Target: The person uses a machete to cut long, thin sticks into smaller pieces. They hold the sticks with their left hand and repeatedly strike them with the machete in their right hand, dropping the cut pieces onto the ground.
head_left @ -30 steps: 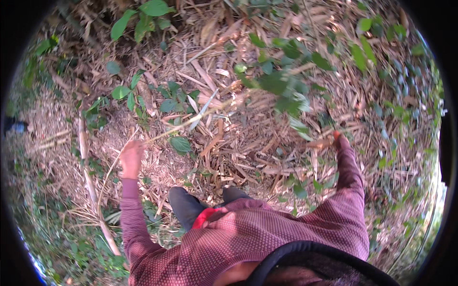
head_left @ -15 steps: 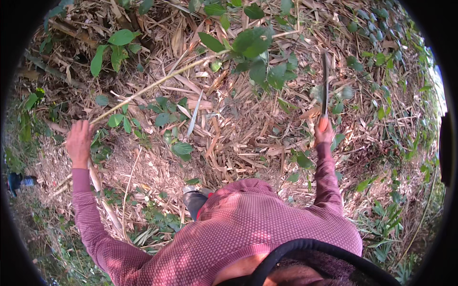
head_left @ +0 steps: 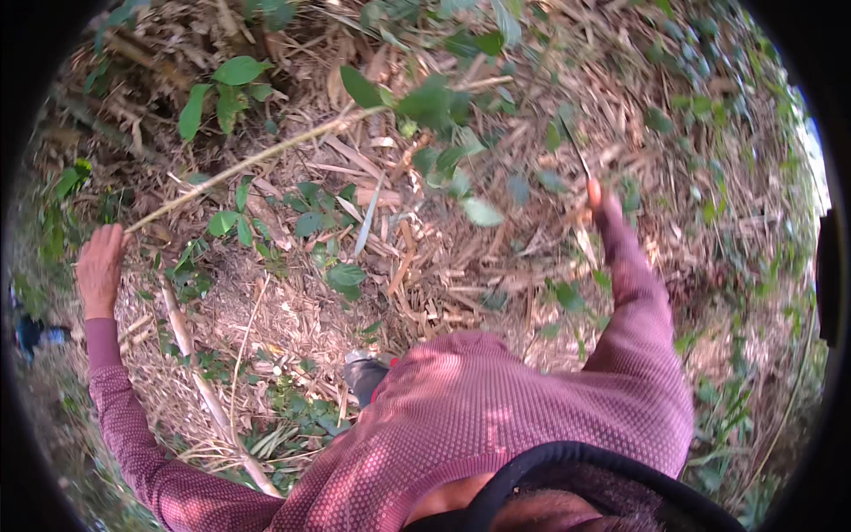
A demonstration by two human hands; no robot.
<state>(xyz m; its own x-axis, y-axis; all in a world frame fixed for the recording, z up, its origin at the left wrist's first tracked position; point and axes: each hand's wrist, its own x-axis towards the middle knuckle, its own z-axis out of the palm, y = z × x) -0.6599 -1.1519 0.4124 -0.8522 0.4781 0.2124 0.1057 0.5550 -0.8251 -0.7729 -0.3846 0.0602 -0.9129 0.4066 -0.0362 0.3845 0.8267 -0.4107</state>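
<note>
Stretched out at the left, my left hand is closed around the near end of a long thin pale branch. From there the branch slants up and right, and its far part carries green leaves. My right hand, at the right, grips a machete by its orange handle. The machete's narrow dark blade points away and tilts left, a little right of the leaves and apart from the branch. Motion blurs the blade and the leaves.
Dry chips and strips litter the ground. Another bare stick lies near my left arm. Small green plants grow in the middle, and low leafy growth lines the right. My shoe shows below the middle.
My left hand has moved left, drawing the leafy branch with it. My right hand has shifted slightly away from me, and the machete blade has swung from nearly upright to leaning left.
</note>
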